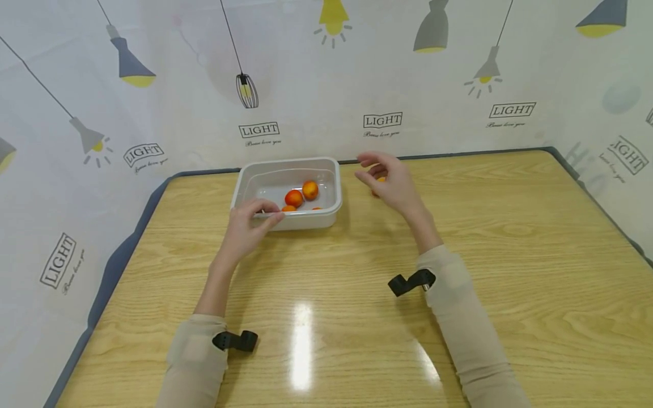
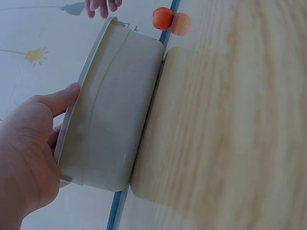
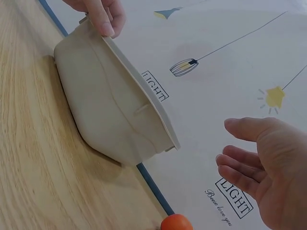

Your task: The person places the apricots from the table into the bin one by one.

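Observation:
A light grey plastic tub (image 1: 311,221) stands on the table towards its back edge. Inside lie several round orange-red fruits (image 1: 293,198), some partly hidden by the front wall. My left hand (image 1: 244,229) holds the tub's near left rim, thumb outside and fingers over the edge. To the right of the tub, my right hand (image 1: 393,181) hovers with relaxed, slightly bent fingers and nothing between them. Another orange-red fruit (image 2: 162,18) sits on the table below that hand, mostly covered by it in the head view; the right wrist view shows the hand apart from it.
The wood-grain table (image 1: 347,294) has a dark edging along its back. Behind and beside it hangs a pale wall covering (image 1: 316,79) printed with lamps and lettering. A black wrist camera mount (image 1: 410,281) sticks out from the right sleeve, another (image 1: 237,341) from the left.

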